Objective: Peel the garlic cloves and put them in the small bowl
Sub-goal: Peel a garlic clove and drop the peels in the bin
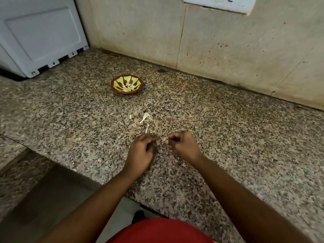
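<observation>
Head view: garlic clove (164,140) pinched at my right hand (182,146) fingertips, just below frame centre; small and blurred, can't tell how much skin is on it. My left hand (141,153) sits just beside it, fingers curled toward the clove; can't tell whether they touch it. Both hands are low over the speckled granite counter (228,137). Papery garlic skins (145,118) lie on the counter just above my hands, with one small greenish bit (130,116) to their left. Further up, centre-left, the small bowl (127,84), brown with a green pattern, holds several peeled cloves (128,87). White appliance (40,35) at upper left, switch plate (219,4) at top right on the tiled wall.
</observation>
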